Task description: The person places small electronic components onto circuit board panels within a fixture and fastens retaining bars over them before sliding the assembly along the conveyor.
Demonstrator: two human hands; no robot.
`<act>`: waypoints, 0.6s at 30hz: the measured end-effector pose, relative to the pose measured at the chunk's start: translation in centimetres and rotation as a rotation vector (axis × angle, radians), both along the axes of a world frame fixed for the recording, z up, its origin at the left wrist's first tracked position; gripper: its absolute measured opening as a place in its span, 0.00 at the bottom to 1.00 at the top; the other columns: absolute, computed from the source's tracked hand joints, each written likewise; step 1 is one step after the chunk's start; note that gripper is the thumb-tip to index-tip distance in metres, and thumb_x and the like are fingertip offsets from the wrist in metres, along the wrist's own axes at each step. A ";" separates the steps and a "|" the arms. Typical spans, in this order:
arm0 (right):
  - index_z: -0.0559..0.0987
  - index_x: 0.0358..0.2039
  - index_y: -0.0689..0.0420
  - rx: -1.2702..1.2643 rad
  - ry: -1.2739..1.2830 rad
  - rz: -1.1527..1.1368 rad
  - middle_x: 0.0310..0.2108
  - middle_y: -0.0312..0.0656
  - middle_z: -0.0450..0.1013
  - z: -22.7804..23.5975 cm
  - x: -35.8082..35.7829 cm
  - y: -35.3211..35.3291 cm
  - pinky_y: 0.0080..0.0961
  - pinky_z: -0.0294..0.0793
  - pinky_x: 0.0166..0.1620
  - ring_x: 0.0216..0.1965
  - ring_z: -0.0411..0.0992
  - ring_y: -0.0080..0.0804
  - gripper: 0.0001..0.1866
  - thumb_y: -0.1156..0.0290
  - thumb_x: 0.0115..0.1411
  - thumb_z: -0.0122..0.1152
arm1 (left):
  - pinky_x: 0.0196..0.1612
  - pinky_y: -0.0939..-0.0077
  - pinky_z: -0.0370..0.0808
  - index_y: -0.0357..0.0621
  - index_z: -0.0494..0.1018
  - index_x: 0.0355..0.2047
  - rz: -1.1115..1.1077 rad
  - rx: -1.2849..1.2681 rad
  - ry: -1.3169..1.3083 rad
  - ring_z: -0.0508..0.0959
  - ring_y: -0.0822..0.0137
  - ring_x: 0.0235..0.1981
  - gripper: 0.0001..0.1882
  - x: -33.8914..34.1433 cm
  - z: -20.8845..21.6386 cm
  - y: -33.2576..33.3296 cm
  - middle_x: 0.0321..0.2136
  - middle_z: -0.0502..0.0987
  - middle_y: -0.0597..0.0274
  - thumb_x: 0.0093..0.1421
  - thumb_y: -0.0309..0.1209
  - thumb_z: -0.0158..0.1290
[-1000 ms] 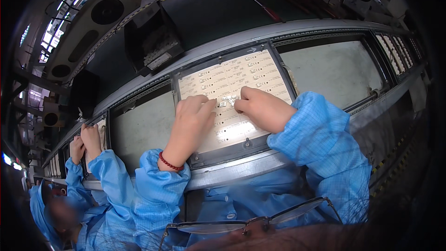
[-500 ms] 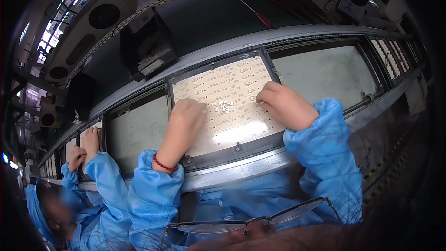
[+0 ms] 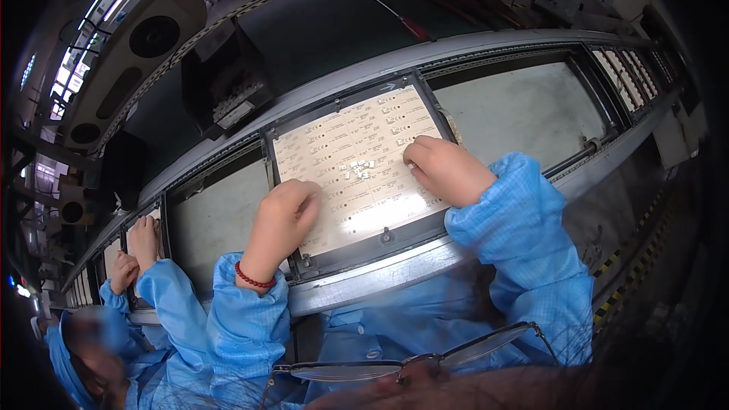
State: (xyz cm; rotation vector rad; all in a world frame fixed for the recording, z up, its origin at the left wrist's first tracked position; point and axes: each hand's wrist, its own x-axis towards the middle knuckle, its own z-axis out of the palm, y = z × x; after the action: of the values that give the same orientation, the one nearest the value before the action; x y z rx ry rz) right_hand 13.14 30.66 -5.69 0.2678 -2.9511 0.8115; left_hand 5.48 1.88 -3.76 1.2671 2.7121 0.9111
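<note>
The loose cluster of small white connectors (image 3: pixel 359 170) lies near the middle of the cream printed circuit board panel (image 3: pixel 357 133), and from my remote seat I read everything off that spot. I can make out no shared long axis: the pieces sit at mixed angles, some touching. The right hand (image 3: pixel 451 171) is the nearer one, its fingertips just right of the cluster and slightly farther from the wearer, low over the panel's right-hand column of boards. I see its thumb and forefinger drawn close together, but I can't tell whether a piece is pinched between them. The left hand (image 3: pixel 281 216) stands off to the left and nearer the wearer, over the panel's left edge, fingers curled; it is blurred, so I can't say whether they are pressed together or holding anything. So I have the cluster between the two hands, touched by neither. Around the panel runs a dark pallet frame (image 3: pixel 349 252), bordered on the wearer's side by a bare metal conveyor rail (image 3: pixel 387 266). Beyond the far rail I find a black parts bin (image 3: pixel 216 106) and a red-handled screwdriver (image 3: pixel 414 28), well apart from both hands.
</note>
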 end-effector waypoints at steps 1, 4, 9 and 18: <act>0.77 0.35 0.62 0.001 -0.013 -0.009 0.37 0.48 0.74 0.0 -0.1 -0.1 0.36 0.74 0.47 0.41 0.73 0.48 0.06 0.76 0.57 0.58 | 0.29 0.74 0.74 0.38 0.78 0.36 0.025 0.029 -0.010 0.78 0.63 0.25 0.07 0.2 0.2 0.1 0.27 0.78 0.55 0.57 0.24 0.57; 0.76 0.35 0.62 -0.006 -0.028 -0.038 0.37 0.48 0.74 0.4 0.2 0.1 0.36 0.74 0.47 0.41 0.73 0.48 0.06 0.76 0.57 0.58 | 0.30 0.73 0.74 0.39 0.78 0.38 0.024 0.060 -0.002 0.78 0.61 0.26 0.08 0.2 0.3 0.2 0.28 0.79 0.54 0.57 0.24 0.56; 0.77 0.34 0.62 -0.039 -0.031 -0.062 0.36 0.48 0.74 0.6 -0.1 0.0 0.37 0.74 0.46 0.41 0.74 0.48 0.05 0.76 0.56 0.58 | 0.32 0.71 0.75 0.38 0.78 0.38 -0.021 0.016 0.048 0.79 0.57 0.28 0.08 0.0 0.0 0.0 0.30 0.78 0.54 0.56 0.23 0.56; 0.78 0.33 0.63 -0.019 -0.108 -0.093 0.36 0.50 0.75 0.7 -0.6 -0.4 0.37 0.74 0.47 0.41 0.74 0.47 0.05 0.77 0.56 0.58 | 0.34 0.70 0.76 0.38 0.77 0.35 -0.058 0.016 -0.003 0.78 0.57 0.31 0.07 0.2 -0.3 0.2 0.31 0.76 0.54 0.54 0.20 0.55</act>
State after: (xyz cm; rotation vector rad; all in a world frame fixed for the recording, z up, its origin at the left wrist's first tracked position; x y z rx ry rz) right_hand 12.52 30.29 -4.96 0.0876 -3.0267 0.8680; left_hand 5.66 2.10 -4.11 1.3376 2.6562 0.9299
